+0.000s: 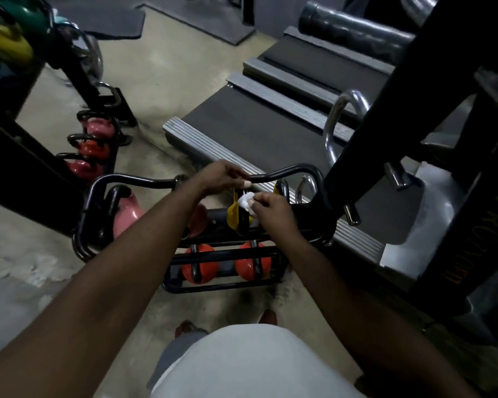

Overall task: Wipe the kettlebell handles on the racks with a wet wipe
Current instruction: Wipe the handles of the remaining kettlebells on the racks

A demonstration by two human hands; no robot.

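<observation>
The white wet wipe [244, 203] is pinched in the right hand [272, 209], right beside the yellow kettlebell [233, 213]. Just above this grip, the left hand [223, 178] holds the curved black top bar [288, 171]; orange kettlebells [199, 265] sit lower

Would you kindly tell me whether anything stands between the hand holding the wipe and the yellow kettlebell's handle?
Nothing visible does. The right hand pinches the wet wipe right at the yellow kettlebell; the rack's black bar, gripped by the left hand, runs above it, not between.
</observation>
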